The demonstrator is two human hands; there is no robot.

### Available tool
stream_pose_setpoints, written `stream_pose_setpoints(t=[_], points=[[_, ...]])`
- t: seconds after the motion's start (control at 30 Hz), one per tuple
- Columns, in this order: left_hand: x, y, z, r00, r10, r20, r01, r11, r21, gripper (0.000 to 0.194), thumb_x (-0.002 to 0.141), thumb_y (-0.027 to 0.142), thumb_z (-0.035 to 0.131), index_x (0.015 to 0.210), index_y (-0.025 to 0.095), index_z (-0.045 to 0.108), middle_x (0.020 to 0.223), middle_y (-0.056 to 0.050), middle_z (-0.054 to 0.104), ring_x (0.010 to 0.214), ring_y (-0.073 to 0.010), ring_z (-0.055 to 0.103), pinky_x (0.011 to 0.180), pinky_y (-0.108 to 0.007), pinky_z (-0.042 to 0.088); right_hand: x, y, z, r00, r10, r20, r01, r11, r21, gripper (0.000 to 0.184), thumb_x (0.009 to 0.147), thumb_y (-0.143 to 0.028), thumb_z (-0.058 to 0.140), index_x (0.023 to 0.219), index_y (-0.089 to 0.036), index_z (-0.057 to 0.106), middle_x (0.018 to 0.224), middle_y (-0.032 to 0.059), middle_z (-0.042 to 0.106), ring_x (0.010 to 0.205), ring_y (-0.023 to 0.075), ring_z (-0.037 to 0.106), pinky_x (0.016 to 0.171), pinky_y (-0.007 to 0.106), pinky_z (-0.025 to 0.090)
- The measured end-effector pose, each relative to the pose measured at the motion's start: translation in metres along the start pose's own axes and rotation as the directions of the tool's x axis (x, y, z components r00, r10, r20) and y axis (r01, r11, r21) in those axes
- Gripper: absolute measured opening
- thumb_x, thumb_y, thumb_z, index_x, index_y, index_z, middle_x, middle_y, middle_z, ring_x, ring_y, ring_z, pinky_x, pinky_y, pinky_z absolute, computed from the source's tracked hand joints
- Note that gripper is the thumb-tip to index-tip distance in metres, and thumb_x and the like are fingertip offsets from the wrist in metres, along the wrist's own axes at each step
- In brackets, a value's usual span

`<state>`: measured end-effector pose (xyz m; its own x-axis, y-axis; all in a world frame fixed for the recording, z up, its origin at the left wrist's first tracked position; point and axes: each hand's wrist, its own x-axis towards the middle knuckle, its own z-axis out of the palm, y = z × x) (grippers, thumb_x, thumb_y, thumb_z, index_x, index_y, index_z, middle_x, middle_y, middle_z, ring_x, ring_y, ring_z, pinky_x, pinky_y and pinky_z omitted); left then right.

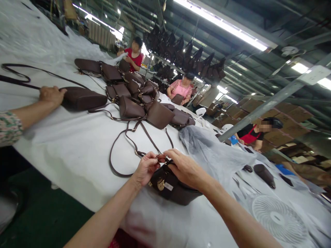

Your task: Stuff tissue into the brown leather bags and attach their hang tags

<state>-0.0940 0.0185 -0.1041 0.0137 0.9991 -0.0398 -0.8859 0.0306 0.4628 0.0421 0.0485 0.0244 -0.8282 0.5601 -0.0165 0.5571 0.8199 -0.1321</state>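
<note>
A dark brown handbag rests on the white-covered table close in front of me. A round gold charm and a small white label show on its side. My left hand pinches a small reddish-brown piece at the bag's top; it looks like a strap end or leather tab. Over the top edge of the bag lies my right hand, its fingers curled round the edge and partly hidden. The long strap loops out across the table beyond my left hand.
Several brown handbags are heaped farther back. Another person's hand touches a bag at left. Clear plastic sheeting and a white fan lie to the right. A slanted metal post rises there; other people work beyond.
</note>
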Motion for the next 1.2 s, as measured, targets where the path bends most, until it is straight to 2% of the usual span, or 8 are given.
stream_pose_setpoints(t=[0.17, 0.33, 0.43, 0.63, 0.73, 0.87, 1.07, 1.2], points=[[-0.001, -0.003, -0.001, 1.000, -0.022, 0.009, 0.023, 0.998, -0.060, 0.022, 0.060, 0.012, 0.072, 0.068, 0.016, 0.052, 0.097, -0.006, 0.072, 0.069, -0.0093, 0.064, 0.060, -0.019, 0.045, -0.040, -0.007, 0.011, 0.956, -0.265, 0.124, 0.290, 0.913, -0.287, 0.059, 0.078, -0.021, 0.067, 0.133, -0.020, 0.047, 0.149, 0.0128, 0.039, 0.139, 0.0335, 0.031, 0.110, 0.052, 0.035], [0.001, -0.005, -0.001, 0.998, -0.056, 0.003, 0.056, 0.987, -0.153, 0.018, 0.065, 0.010, 0.071, 0.071, 0.015, 0.055, 0.111, -0.011, 0.071, 0.059, -0.0047, 0.060, 0.046, -0.013, 0.037, -0.063, 0.016, 0.037, 0.892, -0.444, 0.086, 0.419, 0.741, -0.525, 0.033, 0.090, -0.010, 0.052, 0.123, -0.016, 0.056, 0.133, 0.0126, 0.057, 0.133, 0.0269, 0.044, 0.112, 0.055, 0.033], [0.002, -0.008, -0.003, 0.996, -0.091, 0.005, 0.090, 0.973, -0.214, 0.013, 0.067, 0.009, 0.069, 0.073, 0.013, 0.058, 0.113, -0.013, 0.070, 0.056, -0.0029, 0.057, 0.042, -0.011, 0.034, -0.065, 0.027, 0.047, 0.865, -0.502, -0.015, 0.432, 0.760, -0.486, 0.025, 0.092, -0.010, 0.050, 0.111, -0.019, 0.062, 0.129, 0.0101, 0.061, 0.131, 0.0242, 0.046, 0.114, 0.057, 0.029], [0.006, -0.015, -0.008, 0.988, -0.153, -0.010, 0.147, 0.962, -0.231, 0.016, 0.066, 0.003, 0.070, 0.078, 0.010, 0.065, 0.095, -0.007, 0.072, 0.043, 0.0028, 0.043, 0.035, -0.008, 0.029, -0.038, -0.002, 0.038, 0.931, -0.026, -0.363, 0.056, 0.996, 0.071, 0.020, 0.092, -0.013, 0.045, 0.097, -0.024, 0.061, 0.107, 0.0042, 0.070, 0.113, 0.0234, 0.061, 0.111, 0.061, 0.026], [0.006, -0.018, -0.008, 0.986, -0.165, 0.010, 0.164, 0.974, -0.155, 0.017, 0.069, 0.014, 0.077, 0.082, 0.011, 0.065, 0.059, 0.003, 0.059, 0.037, 0.0020, 0.036, 0.033, -0.007, 0.024, -0.012, -0.021, 0.026, 0.909, 0.207, -0.363, -0.057, 0.922, 0.383, 0.012, 0.090, -0.022, 0.048, 0.088, -0.022, 0.059, 0.085, 0.0020, 0.069, 0.079, 0.0178, 0.065, 0.089, 0.039, 0.050], [0.004, -0.016, -0.011, 0.988, -0.153, 0.030, 0.154, 0.986, -0.062, 0.027, 0.068, 0.028, 0.082, 0.081, 0.012, 0.065, 0.046, 0.008, 0.044, 0.033, 0.0013, 0.030, 0.032, -0.008, 0.021, 0.016, -0.023, 0.019, 0.900, 0.331, -0.284, -0.088, 0.776, 0.625, 0.016, 0.089, -0.032, 0.048, 0.080, -0.020, 0.054, 0.073, 0.0001, 0.061, 0.067, 0.0148, 0.055, 0.062, 0.024, 0.047], [0.004, -0.004, -0.018, 0.996, -0.080, -0.031, 0.068, 0.955, -0.288, 0.030, 0.066, 0.004, 0.073, 0.093, 0.015, 0.070, 0.067, 0.004, 0.061, 0.038, 0.0028, 0.036, 0.034, -0.007, 0.027, 0.025, -0.006, 0.022, 0.919, 0.313, -0.240, -0.105, 0.782, 0.615, 0.018, 0.092, -0.031, 0.044, 0.095, -0.020, 0.058, 0.086, 0.0016, 0.066, 0.077, 0.0164, 0.060, 0.068, 0.024, 0.047], [0.006, -0.003, -0.016, 0.995, -0.060, -0.079, 0.025, 0.921, -0.388, 0.023, 0.073, 0.003, 0.067, 0.092, 0.016, 0.070, 0.095, -0.001, 0.069, 0.040, 0.0034, 0.040, 0.032, -0.008, 0.031, 0.026, -0.006, 0.022, 0.937, 0.271, -0.220, -0.208, 0.940, 0.270, 0.017, 0.092, -0.023, 0.045, 0.094, -0.020, 0.062, 0.082, 0.0027, 0.068, 0.074, 0.0173, 0.061, 0.067, 0.025, 0.041]])
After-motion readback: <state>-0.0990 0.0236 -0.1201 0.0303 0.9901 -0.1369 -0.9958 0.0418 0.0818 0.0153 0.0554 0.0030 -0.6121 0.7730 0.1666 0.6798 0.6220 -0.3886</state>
